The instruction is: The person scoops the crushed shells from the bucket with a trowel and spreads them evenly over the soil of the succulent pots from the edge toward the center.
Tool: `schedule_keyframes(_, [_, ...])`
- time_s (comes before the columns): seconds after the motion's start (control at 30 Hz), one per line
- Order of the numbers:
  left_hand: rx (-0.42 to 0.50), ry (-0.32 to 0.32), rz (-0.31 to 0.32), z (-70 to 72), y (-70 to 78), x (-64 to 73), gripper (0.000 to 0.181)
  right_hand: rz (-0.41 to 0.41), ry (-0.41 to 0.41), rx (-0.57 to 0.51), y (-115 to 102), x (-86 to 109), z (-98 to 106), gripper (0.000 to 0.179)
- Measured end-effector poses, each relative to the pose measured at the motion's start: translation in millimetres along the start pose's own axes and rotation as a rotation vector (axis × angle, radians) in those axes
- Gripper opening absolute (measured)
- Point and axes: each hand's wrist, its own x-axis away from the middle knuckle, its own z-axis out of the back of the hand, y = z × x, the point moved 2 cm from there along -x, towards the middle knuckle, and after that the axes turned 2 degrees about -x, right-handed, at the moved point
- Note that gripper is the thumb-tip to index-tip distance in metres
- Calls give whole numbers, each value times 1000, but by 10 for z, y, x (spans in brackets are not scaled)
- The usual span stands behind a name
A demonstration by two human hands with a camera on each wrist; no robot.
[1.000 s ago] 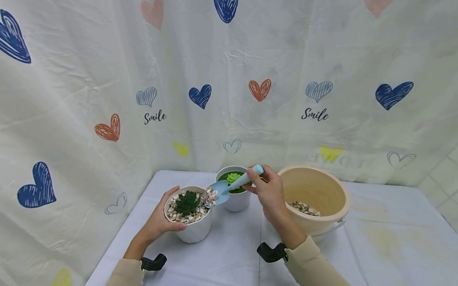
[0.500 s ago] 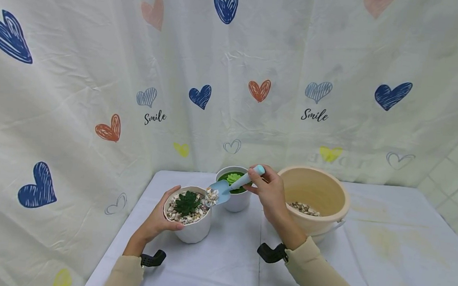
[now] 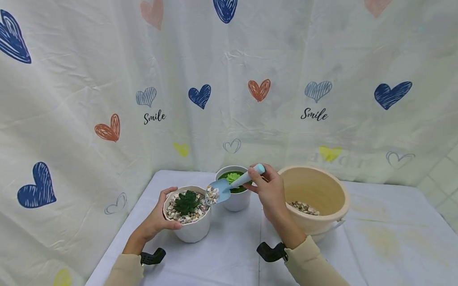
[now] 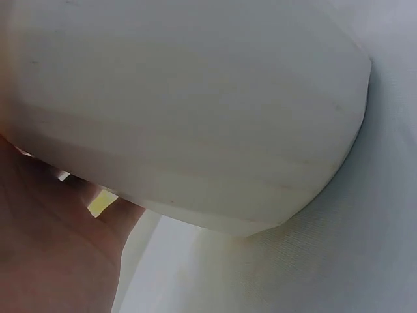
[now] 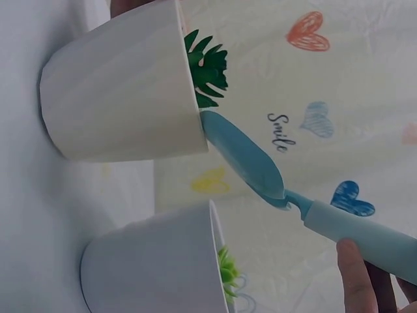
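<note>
My left hand [image 3: 156, 220] grips the near-left side of a white plant pot [image 3: 195, 231], thumb at the front of its rim and fingers round the back. Inside, a dark green succulent [image 3: 187, 203] stands in small pebbles [image 3: 192, 217]. My right hand [image 3: 270, 192] holds a light blue trowel [image 3: 220, 190] by its handle, between thumb and fingers. Some pebbles lie on the trowel's blade, which slants down to the pot's right rim. In the right wrist view, the blade's tip [image 5: 212, 124] appears at the rim beside the green leaves [image 5: 210, 68].
Behind the trowel stands a second white pot [image 3: 237, 203] with a bright green plant [image 3: 232, 177]. A large beige bucket [image 3: 339, 201] with some pebbles [image 3: 303, 207] at its bottom is to the right. A white cloth [image 3: 384, 272] covers the table, and a heart-print curtain [image 3: 236, 49] hangs behind.
The trowel's blade has shifted very slightly at the pot's rim, and the pebbles on it lie a little differently. Both hands keep their hold and have hardly moved.
</note>
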Motion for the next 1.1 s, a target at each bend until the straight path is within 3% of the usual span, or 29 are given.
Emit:
schedule_keyframes(0.37, [65, -106, -28, 24, -14, 9, 113, 13, -7, -8, -1, 12, -19, 24])
schedule_keyframes(0.57, [59, -115, -4, 39, 63, 35, 111, 29, -8, -18, 2, 17, -22, 24])
schedule_keyframes(0.7, [20, -57, 15, 11, 114, 73, 113, 37, -11, -27, 6, 20, -29, 24])
schedule_keyframes(0.97, [-113, 190, 12, -147, 113, 130, 122, 38, -12, -23, 16, 25, -31, 23])
schedule_keyframes(1.1, [-129, 251, 18, -206, 95, 133, 121, 50, -11, -25, 10, 21, -33, 23])
